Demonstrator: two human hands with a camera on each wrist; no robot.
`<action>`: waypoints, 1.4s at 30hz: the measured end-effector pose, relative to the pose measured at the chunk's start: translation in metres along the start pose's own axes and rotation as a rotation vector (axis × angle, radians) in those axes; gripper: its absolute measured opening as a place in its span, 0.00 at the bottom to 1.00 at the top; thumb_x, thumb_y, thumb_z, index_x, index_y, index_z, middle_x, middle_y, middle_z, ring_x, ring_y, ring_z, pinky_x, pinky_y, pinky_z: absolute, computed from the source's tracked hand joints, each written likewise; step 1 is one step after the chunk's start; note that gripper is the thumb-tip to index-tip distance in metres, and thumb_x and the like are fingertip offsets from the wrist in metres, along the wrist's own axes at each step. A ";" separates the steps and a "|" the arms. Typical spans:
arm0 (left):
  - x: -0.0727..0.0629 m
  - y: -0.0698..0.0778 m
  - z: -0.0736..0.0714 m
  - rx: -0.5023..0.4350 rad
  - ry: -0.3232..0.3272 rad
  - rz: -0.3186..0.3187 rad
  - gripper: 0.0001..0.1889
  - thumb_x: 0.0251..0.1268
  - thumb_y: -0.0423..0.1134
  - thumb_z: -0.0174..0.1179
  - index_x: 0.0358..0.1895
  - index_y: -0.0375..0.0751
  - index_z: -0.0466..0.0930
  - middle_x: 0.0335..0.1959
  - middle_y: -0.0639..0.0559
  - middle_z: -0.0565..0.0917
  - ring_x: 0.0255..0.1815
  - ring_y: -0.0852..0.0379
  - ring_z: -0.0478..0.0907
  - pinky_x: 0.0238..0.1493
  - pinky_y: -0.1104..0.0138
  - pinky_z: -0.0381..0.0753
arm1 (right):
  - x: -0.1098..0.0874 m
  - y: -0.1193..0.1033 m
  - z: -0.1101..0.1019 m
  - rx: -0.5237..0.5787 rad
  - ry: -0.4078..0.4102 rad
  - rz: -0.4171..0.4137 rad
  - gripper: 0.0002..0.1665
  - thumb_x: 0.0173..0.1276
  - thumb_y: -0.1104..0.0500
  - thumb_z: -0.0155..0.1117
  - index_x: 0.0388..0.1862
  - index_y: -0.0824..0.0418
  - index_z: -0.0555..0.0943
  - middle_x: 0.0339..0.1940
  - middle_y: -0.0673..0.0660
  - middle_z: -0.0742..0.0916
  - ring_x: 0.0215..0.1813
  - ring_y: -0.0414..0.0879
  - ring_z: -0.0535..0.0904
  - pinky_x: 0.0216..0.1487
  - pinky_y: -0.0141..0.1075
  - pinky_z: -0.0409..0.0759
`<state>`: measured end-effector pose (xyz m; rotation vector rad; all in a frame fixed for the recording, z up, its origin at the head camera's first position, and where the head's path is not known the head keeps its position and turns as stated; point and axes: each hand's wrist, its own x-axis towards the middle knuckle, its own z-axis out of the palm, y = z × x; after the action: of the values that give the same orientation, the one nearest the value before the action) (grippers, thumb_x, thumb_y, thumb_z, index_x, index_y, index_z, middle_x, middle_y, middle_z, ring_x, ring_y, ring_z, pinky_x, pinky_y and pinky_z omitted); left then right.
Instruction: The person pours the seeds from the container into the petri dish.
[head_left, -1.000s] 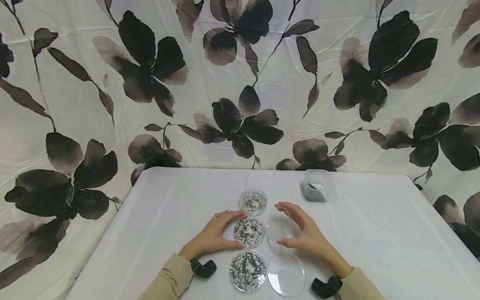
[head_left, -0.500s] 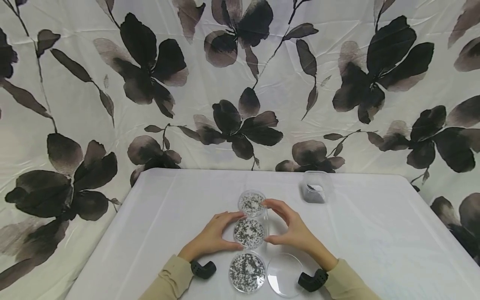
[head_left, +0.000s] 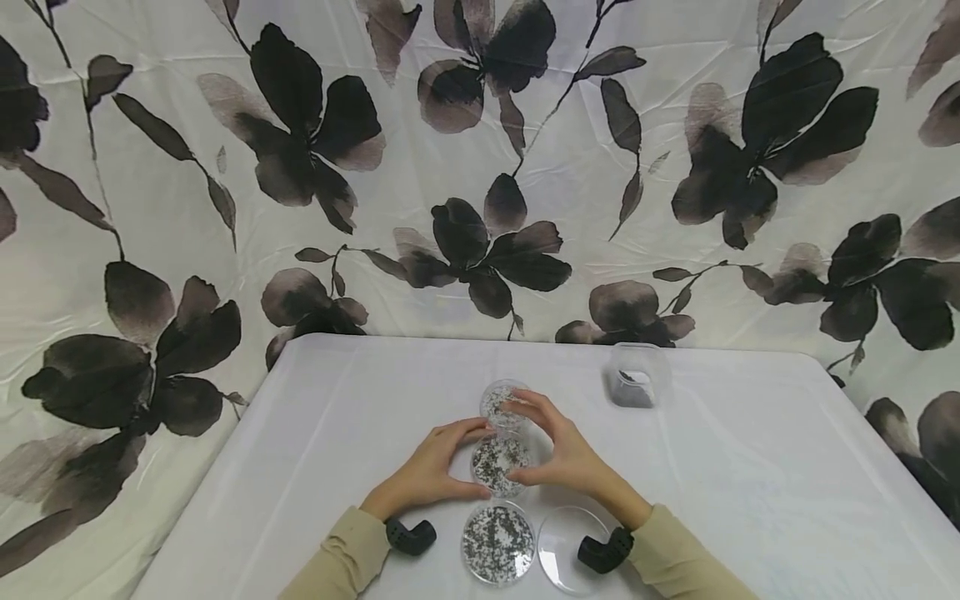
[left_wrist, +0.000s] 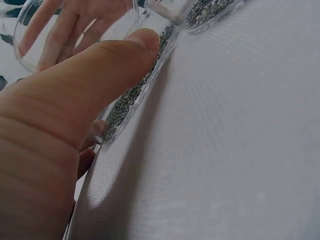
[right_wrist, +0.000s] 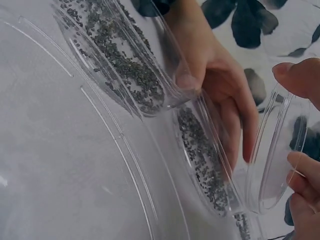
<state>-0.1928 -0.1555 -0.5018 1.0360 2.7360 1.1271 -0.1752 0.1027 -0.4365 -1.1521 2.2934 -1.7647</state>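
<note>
Three clear petri dishes with dark granules scattered over white stand in a column in the head view: a far dish (head_left: 495,398), a middle dish (head_left: 490,467) and a near dish (head_left: 498,543). My left hand (head_left: 429,468) holds the middle dish from its left side, thumb at the near edge and fingers at the far edge. Above that dish, my right hand (head_left: 568,457) grips a clear round lid (right_wrist: 272,155) by its edge between thumb and fingers. The lid is tilted and apart from the dish in the right wrist view. Its outline hardly shows from the head.
A second clear lid (head_left: 558,550) lies flat to the right of the near dish, partly hidden by the right wrist's black camera (head_left: 606,550). A small clear container (head_left: 633,383) with dark contents stands at the white table's (head_left: 750,467) back edge. Behind hangs a floral cloth (head_left: 495,158).
My right hand has moved left with the lid, from beside the middle dish to over it. The left hand has stayed at the middle dish.
</note>
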 end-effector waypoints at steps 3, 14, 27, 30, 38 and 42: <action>0.000 0.001 0.000 0.003 -0.001 -0.006 0.48 0.48 0.65 0.73 0.73 0.49 0.66 0.74 0.57 0.66 0.73 0.49 0.61 0.71 0.45 0.57 | 0.002 -0.002 0.003 -0.003 -0.018 0.026 0.58 0.49 0.70 0.79 0.76 0.64 0.57 0.68 0.68 0.75 0.74 0.67 0.60 0.70 0.68 0.50; 0.000 0.002 0.000 -0.015 0.002 -0.040 0.51 0.45 0.66 0.73 0.75 0.56 0.61 0.74 0.61 0.66 0.72 0.46 0.61 0.70 0.43 0.59 | 0.006 0.029 0.013 -0.073 -0.065 0.079 0.63 0.44 0.70 0.80 0.78 0.57 0.56 0.69 0.62 0.77 0.74 0.61 0.63 0.72 0.64 0.52; -0.001 -0.001 0.002 -0.010 0.012 -0.047 0.56 0.45 0.67 0.72 0.78 0.56 0.53 0.69 0.63 0.72 0.72 0.47 0.61 0.70 0.45 0.59 | 0.009 0.035 0.018 -0.239 -0.137 0.054 0.65 0.44 0.62 0.84 0.78 0.51 0.56 0.64 0.53 0.79 0.72 0.51 0.67 0.73 0.56 0.59; -0.002 -0.001 0.002 -0.014 0.014 -0.045 0.56 0.46 0.66 0.73 0.78 0.56 0.53 0.70 0.61 0.72 0.72 0.45 0.61 0.70 0.44 0.60 | 0.009 0.033 0.020 -0.286 -0.149 0.073 0.64 0.44 0.59 0.84 0.78 0.50 0.57 0.64 0.51 0.79 0.72 0.49 0.65 0.73 0.55 0.59; 0.000 -0.001 0.003 -0.017 0.033 -0.019 0.58 0.44 0.62 0.76 0.78 0.49 0.53 0.69 0.63 0.73 0.71 0.49 0.64 0.70 0.46 0.60 | 0.010 0.033 0.020 -0.302 -0.176 0.059 0.63 0.43 0.60 0.85 0.77 0.56 0.60 0.65 0.53 0.77 0.69 0.49 0.66 0.71 0.53 0.62; 0.001 -0.002 0.003 -0.018 0.039 -0.022 0.59 0.44 0.62 0.76 0.78 0.48 0.53 0.69 0.63 0.72 0.71 0.49 0.64 0.70 0.45 0.60 | 0.008 0.032 0.019 -0.305 -0.182 0.074 0.61 0.45 0.59 0.84 0.77 0.57 0.60 0.66 0.53 0.76 0.70 0.50 0.64 0.71 0.55 0.62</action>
<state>-0.1937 -0.1543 -0.5046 0.9905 2.7542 1.1784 -0.1902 0.0854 -0.4672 -1.1916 2.5132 -1.2579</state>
